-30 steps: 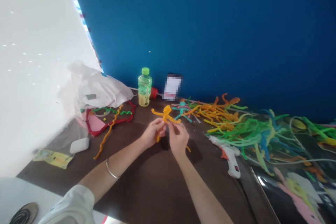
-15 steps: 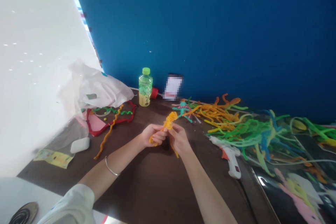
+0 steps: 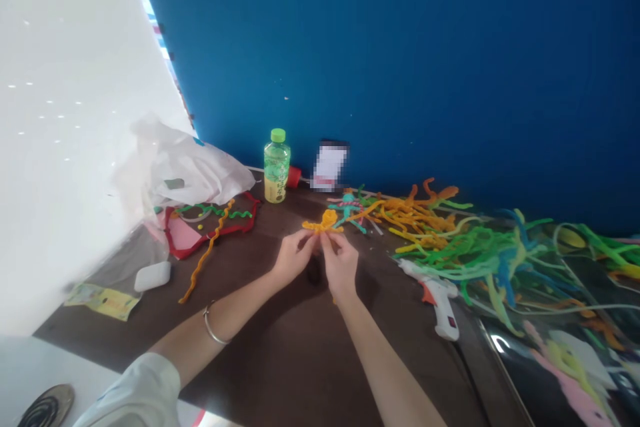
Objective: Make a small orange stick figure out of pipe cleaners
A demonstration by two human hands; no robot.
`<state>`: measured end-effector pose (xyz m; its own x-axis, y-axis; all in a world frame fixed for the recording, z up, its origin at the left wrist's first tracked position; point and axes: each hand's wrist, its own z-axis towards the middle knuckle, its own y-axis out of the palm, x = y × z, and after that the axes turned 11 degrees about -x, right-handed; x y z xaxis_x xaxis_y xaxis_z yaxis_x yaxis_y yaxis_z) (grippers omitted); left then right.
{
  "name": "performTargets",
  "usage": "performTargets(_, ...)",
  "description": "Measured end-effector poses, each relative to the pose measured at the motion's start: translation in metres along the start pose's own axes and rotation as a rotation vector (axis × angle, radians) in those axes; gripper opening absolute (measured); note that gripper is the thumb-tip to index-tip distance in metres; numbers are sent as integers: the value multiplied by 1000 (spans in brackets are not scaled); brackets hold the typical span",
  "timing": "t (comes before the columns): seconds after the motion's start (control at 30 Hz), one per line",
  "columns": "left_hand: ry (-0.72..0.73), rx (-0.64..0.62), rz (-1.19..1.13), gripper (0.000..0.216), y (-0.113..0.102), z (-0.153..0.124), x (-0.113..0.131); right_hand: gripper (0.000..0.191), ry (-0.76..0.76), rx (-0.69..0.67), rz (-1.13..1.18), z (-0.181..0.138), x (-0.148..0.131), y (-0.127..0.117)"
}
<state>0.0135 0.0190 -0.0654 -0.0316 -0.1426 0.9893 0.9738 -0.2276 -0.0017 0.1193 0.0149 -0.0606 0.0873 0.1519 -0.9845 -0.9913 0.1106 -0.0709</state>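
**Orange pipe-cleaner figure (image 3: pixel 324 221) pinched by left hand (image 3: pixel 295 257) and right hand (image 3: pixel 340 263)**

The figure is held horizontally above the dark table (image 3: pixel 295 353), just beyond the hands. Both forearms are extended forward and angled inward, with the wrists slightly raised and the hands close together. The fingers of each hand are pressed together, and the fingertips (image 3: pixel 314 240) are pinched on the figure's underside; the exact finger placement is too small to be told. A metal bangle (image 3: pixel 213 328) is worn on the left wrist. A teal pipe-cleaner figure (image 3: pixel 349 208) is lying just beyond the orange figure, beside an orange pipe-cleaner pile (image 3: pixel 410 215). A green pipe-cleaner pile (image 3: pixel 480 257) and a glue gun (image 3: pixel 436 297) are placed to the right. A green-capped bottle (image 3: pixel 277 167) is standing near the blue wall (image 3: pixel 400 60), and a wavy orange pipe cleaner (image 3: pixel 207 255) is lying on the left.
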Motion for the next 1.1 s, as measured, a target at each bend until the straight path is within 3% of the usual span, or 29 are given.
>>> performTargets(0.17,-137,-49,-281,29,1,3,-1,25,-17,7,13,-2,0,2)
performTargets(0.4,-181,-44,-734,24,-2,6,4,28,-46,-56,-16,-2,5,5)
performTargets(0.63,-378,-225,-1070,9,-10,7,12,25,23,-97,112,3,3,1)
performTargets(0.77,-532,-336,-1258,15,-17,6,11,28,126,-217,306,4,4,-3)
performTargets(0.9,-696,-457,-1330,13,-26,7,9,37,232,-352,398,2,3,-7)
performTargets(1.1,-738,-546,-1185,13,-25,11,5,25,152,-290,408,2,6,-5)
